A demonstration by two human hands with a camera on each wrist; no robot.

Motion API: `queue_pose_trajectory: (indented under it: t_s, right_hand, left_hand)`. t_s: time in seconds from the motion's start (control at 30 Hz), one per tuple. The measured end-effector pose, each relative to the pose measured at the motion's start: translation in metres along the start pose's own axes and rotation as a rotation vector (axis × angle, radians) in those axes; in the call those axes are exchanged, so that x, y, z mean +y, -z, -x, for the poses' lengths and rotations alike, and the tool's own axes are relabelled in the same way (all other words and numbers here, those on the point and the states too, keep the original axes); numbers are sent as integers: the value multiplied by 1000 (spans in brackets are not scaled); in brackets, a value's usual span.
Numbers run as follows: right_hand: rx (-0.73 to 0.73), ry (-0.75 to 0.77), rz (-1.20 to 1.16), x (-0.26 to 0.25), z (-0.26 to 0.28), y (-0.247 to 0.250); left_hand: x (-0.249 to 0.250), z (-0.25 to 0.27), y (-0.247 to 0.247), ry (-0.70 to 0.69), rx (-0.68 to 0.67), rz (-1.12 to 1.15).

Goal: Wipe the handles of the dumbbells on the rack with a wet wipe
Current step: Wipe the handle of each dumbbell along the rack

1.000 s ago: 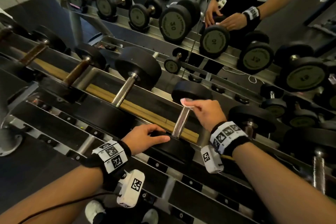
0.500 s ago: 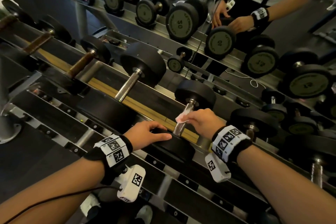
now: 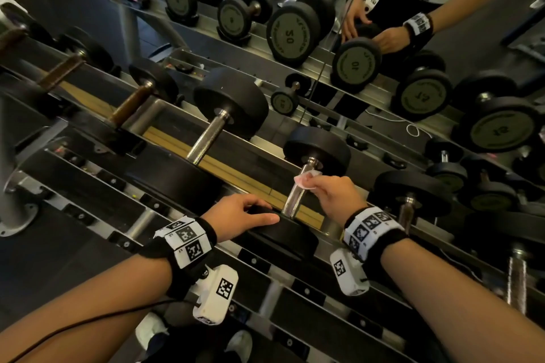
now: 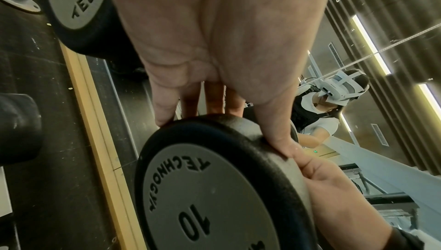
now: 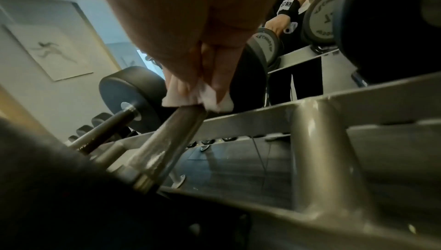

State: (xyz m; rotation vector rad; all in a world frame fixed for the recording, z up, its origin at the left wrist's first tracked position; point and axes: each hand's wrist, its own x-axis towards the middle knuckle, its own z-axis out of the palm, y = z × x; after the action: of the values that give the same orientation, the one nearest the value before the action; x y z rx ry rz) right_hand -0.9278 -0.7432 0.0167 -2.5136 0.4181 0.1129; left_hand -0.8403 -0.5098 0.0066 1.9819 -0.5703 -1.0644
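A black dumbbell marked 10 [image 3: 317,150] lies across the rack rails [image 3: 236,174], its chrome handle [image 3: 295,197] sloping toward me. My right hand [image 3: 321,186] pinches a pale pink wet wipe [image 3: 306,180] around the upper part of that handle, close to the far head. In the right wrist view the wipe [image 5: 198,99] is folded over the handle [image 5: 171,141] under my fingers [image 5: 219,84]. My left hand [image 3: 265,209] holds the near head [image 4: 210,197], fingers over its far side and thumb on the rim.
A bigger chrome-handled dumbbell [image 3: 206,138] lies left, with brown-handled ones [image 3: 129,106] beyond. Another dumbbell [image 3: 410,200] sits close on the right. A mirror behind reflects the rack and the person [image 3: 383,23]. A lower rack tier [image 3: 265,289] runs below my wrists.
My right hand slid the wipe down the handle to its middle, then back up toward the far head. The left hand stayed on the near head.
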Motion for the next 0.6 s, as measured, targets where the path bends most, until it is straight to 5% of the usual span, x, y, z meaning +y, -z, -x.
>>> queue_pose_trajectory:
  t_s: [0.1, 0.27, 0.4, 0.6]
  right_hand:
    - [-168, -25, -45, -1, -2, 18]
    - [70, -58, -11, -2, -13, 30]
    - [28, -47, 200, -8, -17, 8]
    - [-41, -12, -6, -8, 4, 4]
  left_hand:
    - [0, -1, 0, 4, -6, 7]
    - [-1, -2, 0, 6, -2, 15]
    - [-1, -3, 0, 3, -3, 8]
    - [-2, -4, -1, -15, -1, 16]
